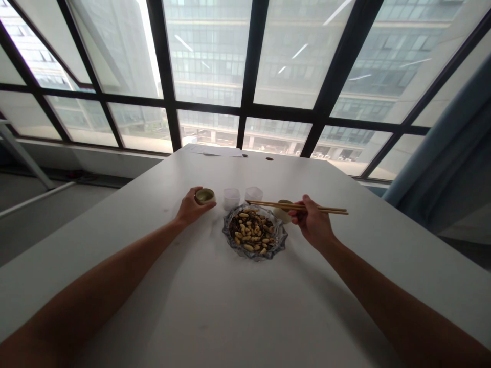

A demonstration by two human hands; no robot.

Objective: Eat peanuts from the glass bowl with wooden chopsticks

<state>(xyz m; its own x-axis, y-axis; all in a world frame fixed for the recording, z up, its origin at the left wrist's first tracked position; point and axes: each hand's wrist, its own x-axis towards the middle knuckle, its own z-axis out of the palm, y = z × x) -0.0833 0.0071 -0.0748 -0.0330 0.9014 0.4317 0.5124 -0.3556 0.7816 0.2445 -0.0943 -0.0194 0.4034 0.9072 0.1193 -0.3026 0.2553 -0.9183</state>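
Peanut bowl (281, 241) lies between left hand (190, 207) gripping cup (205, 196) and right hand (315, 222) pinching chopsticks (268, 204).

Your white tabletop (238, 306) carries a glass bowl (279, 244) near its middle. Just beyond the bowl you have a left clear cup (231, 198) and a right clear cup (253, 193); a partly hidden pale cup (283, 214) stands beside it, and white paper (218, 151) lies at the far end.

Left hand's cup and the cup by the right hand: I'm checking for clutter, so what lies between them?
In the head view, two clear cups stand between them; the chopsticks also reach in, tips near the bowl.
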